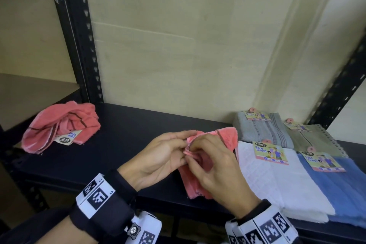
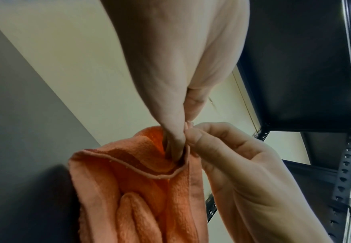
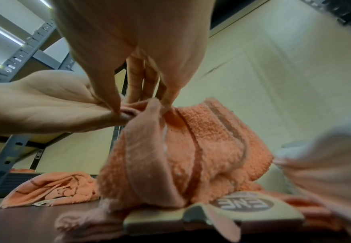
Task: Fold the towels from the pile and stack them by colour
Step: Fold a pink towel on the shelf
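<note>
Black metal shelf against pale wall. Pink towel at shelf centre, hem pinched by left hand and right hand, fingertips close together on one corner. Second pink towel crumpled far left. Folded grey, white, blue towels on right. Likely soft, light, limp terry: grip at hemmed corners, expect sag, card tag may snag

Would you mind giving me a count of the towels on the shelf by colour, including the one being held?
Pink: 2, the one both hands pinch and the crumpled one at the left
Grey: 1
Olive-grey: 1
White: 1
Blue: 1
Total: 6 towels
</note>
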